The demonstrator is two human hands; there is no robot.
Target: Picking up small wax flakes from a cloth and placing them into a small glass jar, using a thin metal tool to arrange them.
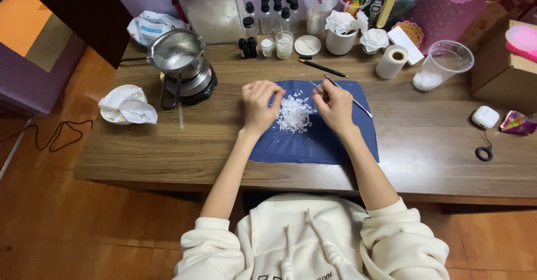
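Note:
A heap of white flakes [294, 113] lies on a dark blue cloth [313, 140] spread on the wooden table [436, 146]. My left hand [259, 105] rests at the heap's left edge, fingers curled together as if pinching flakes. My right hand [334, 107] sits at the heap's right side and pinches a thin metal tool [316, 86] that points up and left. A second slim dark-tipped stick [349, 97] lies on the cloth just behind my right hand.
A metal pitcher on a small hotplate [182, 67] stands at left, beside a bowl with crumpled tissue [126, 105]. Small bottles and glass jars [272, 28] line the back. A black pen [321, 67], tape roll [391, 62], plastic cup [442, 65] and white case [485, 116] lie right.

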